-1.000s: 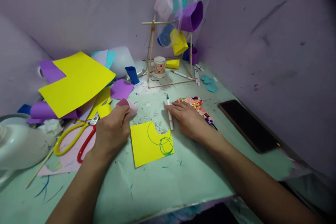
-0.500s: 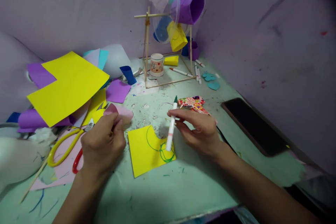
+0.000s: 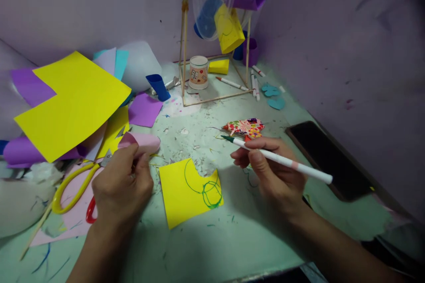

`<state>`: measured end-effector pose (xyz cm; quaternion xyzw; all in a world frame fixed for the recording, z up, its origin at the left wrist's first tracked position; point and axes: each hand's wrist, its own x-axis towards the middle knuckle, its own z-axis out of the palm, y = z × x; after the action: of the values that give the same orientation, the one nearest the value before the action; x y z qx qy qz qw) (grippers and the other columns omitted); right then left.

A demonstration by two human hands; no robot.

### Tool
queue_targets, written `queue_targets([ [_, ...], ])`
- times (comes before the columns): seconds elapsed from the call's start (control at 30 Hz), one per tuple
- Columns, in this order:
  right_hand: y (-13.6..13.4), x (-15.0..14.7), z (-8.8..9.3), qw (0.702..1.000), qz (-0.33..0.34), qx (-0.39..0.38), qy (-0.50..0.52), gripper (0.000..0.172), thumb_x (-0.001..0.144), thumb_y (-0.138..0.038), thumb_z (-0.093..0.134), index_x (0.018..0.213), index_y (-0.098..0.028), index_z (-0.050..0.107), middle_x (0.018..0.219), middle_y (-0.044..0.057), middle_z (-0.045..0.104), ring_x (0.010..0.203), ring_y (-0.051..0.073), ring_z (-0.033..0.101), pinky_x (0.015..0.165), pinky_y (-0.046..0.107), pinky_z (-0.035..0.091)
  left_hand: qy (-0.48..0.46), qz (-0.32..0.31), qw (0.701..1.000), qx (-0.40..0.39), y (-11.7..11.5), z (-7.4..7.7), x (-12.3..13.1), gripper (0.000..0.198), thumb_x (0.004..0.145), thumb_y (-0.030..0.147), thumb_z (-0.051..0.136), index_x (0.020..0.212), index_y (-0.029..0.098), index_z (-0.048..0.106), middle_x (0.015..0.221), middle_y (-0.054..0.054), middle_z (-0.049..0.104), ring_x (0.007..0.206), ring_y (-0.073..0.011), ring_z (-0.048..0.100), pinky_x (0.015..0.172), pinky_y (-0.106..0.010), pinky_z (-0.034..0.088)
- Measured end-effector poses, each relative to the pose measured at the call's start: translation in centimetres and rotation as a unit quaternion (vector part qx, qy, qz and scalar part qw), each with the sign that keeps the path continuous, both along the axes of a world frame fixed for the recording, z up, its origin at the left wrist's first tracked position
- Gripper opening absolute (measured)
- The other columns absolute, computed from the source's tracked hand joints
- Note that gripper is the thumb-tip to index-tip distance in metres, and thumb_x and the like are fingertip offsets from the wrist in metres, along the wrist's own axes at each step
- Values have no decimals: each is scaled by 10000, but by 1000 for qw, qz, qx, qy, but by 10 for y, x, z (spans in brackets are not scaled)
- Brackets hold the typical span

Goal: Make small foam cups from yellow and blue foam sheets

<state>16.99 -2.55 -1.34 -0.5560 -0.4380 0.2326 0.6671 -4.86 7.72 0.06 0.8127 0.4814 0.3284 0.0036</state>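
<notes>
R hand (image 3: 275,172) now grips the thin white pen (image 3: 282,160) nearly flat, green tip left; a sec ago it stood up. L hand (image 3: 121,188) still pinches the curled pink paper roll (image 3: 142,141). Flat yellow square (image 3: 189,190) w/ green rings lies between them on the table (image 3: 206,247).

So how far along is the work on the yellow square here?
Done: the yellow square already bears green circles and a notch cut from its top edge. In hand: the right hand holds the green marker off the paper; the left hand pinches a pink paper piece. Left: that piece looks unmarked.
</notes>
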Motion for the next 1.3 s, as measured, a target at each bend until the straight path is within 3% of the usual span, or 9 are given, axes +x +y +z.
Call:
queue_targets([
  [0.27, -15, -2, -4, 999, -40, 15, 7, 90, 853, -254, 558, 858, -215, 639, 591, -23, 640, 479, 113, 611, 440, 224, 516, 81, 46, 993, 72, 1, -9, -7, 228, 762, 250, 596, 984, 212, 634, 754, -40, 646, 629, -171, 577, 572, -293, 426],
  [0.47, -23, -4, -10, 998, -49, 1, -49, 118, 879, -224, 496, 922, -235, 605, 605, -17, 636, 495, 133, 608, 450, 258, 514, 80, 62, 993, 63, -5, 6, -6, 31, 768, 265, 579, 745, 259, 597, 555, 17, 500, 536, -151, 479, 499, -295, 346],
  [0.53, -26, -6, -10, 993, -35, -36, -110, 127, 854, -182, 517, 923, -242, 606, 664, -6, 668, 555, 145, 638, 493, 269, 529, 68, 76, 993, 60, -6, 9, -6, 118, 737, 283, 611, 657, 242, 534, 538, 24, 474, 516, -146, 455, 480, -296, 323],
  [0.7, -31, -11, -9, 962, -38, -92, -254, 146, 781, -155, 585, 905, -233, 590, 711, -1, 678, 549, 133, 629, 513, 252, 518, 80, 105, 990, 54, -8, 9, -10, 136, 716, 275, 613, 661, 243, 493, 562, 37, 472, 529, -142, 452, 499, -293, 323],
  [0.83, -31, -14, -10, 927, 6, -142, -347, 232, 722, -267, 667, 915, -189, 565, 663, 14, 645, 494, 142, 594, 448, 255, 466, 69, 111, 991, 36, -9, 11, -11, 222, 688, 271, 611, 569, 241, 426, 507, 42, 429, 493, -145, 426, 481, -300, 297],
  [1.0, -30, -27, -11, 888, 34, -169, -427, 284, 710, -390, 666, 867, -183, 552, 653, 32, 634, 543, 193, 602, 478, 299, 452, 67, 84, 994, 27, -12, 11, -11, 112, 706, 229, 590, 645, 251, 499, 597, 18, 529, 590, -185, 521, 536, -320, 365],
  [1.1, -28, -31, -8, 903, 69, -146, -398, 100, 755, -233, 597, 829, -199, 539, 636, 11, 628, 532, 156, 593, 494, 262, 450, 68, 83, 994, 34, -12, 11, -13, 148, 724, 249, 602, 632, 236, 487, 588, 21, 522, 594, -180, 532, 528, -306, 362],
  [1.2, -22, -26, 1, 932, 58, -103, -342, 98, 769, -141, 559, 821, -211, 516, 653, -5, 632, 528, 112, 595, 508, 212, 457, 58, 102, 991, 61, -12, 13, -16, 204, 724, 253, 611, 582, 217, 469, 529, 30, 461, 542, -156, 489, 505, -287, 332],
  [1.3, -16, -22, 12, 909, 5, -126, -397, 204, 748, -278, 643, 884, -203, 511, 690, 15, 639, 529, 143, 597, 499, 252, 460, 35, 108, 988, 109, -12, 16, -18, 98, 690, 222, 645, 666, 202, 552, 563, 29, 498, 538, -131, 454, 500, -264, 316],
])
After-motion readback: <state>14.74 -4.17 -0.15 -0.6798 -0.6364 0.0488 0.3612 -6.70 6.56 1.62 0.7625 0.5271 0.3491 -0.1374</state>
